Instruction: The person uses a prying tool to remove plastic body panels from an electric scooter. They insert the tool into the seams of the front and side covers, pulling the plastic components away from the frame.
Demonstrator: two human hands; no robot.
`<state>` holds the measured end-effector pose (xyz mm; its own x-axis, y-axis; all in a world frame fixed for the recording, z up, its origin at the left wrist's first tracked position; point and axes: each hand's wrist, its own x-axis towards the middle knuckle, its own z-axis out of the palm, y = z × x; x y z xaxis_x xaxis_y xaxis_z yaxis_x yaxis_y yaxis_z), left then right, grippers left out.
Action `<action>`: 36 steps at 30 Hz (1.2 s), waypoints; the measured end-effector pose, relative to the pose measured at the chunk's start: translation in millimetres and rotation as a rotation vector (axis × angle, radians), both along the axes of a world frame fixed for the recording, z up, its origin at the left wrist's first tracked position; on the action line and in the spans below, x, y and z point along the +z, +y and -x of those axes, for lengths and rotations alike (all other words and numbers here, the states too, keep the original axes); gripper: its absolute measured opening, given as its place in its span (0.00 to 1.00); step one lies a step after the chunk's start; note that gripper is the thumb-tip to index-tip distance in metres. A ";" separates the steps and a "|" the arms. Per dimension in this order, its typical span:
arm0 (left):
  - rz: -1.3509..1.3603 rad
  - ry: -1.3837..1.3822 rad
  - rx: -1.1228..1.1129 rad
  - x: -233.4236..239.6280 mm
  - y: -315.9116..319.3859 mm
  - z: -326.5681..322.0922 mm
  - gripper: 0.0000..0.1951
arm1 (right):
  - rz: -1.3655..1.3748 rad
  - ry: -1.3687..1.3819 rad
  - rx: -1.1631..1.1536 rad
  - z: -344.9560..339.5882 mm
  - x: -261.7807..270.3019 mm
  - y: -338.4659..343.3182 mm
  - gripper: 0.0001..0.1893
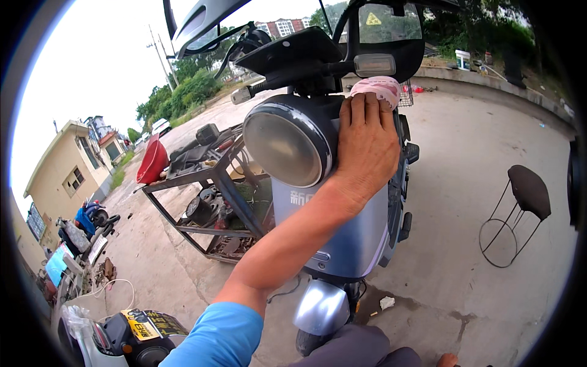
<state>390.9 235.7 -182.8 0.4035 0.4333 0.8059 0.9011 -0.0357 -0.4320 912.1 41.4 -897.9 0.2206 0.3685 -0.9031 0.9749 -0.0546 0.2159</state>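
Observation:
My left hand (369, 133), with its arm in a blue sleeve, reaches up to the front of a lilac-grey electric scooter (348, 238). Its back faces me; the fingers lie side by side over the upper edge beside the round headlamp (284, 149), against a pink patterned item (378, 89). The thumb and palm are hidden, so a grip cannot be made out. Above are the handlebar, a clear turn-signal lamp (374, 65) and a mirror (390, 23). The silver front fender (322, 307) is below. A bit of skin shows at the bottom right edge; whether it is my right hand is unclear.
A metal-framed cart (224, 183) with tools and a red bowl-like container (153, 160) stands left behind the scooter. Another vehicle (137, 339) is at lower left. A black stool (527, 190) stands at right. Crumpled white paper (387, 303) lies near the front wheel.

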 end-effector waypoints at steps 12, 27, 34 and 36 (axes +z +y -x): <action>-0.059 0.083 0.113 8.0 -9.5 4.2 0.24 | -0.706 -0.051 -0.238 -26.4 276.5 -9.9 0.29; -0.040 0.048 0.164 2.0 -12.0 -2.7 0.26 | -1.255 0.334 0.095 92.6 400.5 287.8 0.17; -0.121 -0.012 0.203 -0.8 -6.1 -3.0 0.26 | -1.348 0.502 0.130 116.9 469.5 333.5 0.18; -0.156 -0.027 0.198 -1.2 -2.9 -6.5 0.25 | -1.384 0.574 0.173 91.0 466.2 348.4 0.17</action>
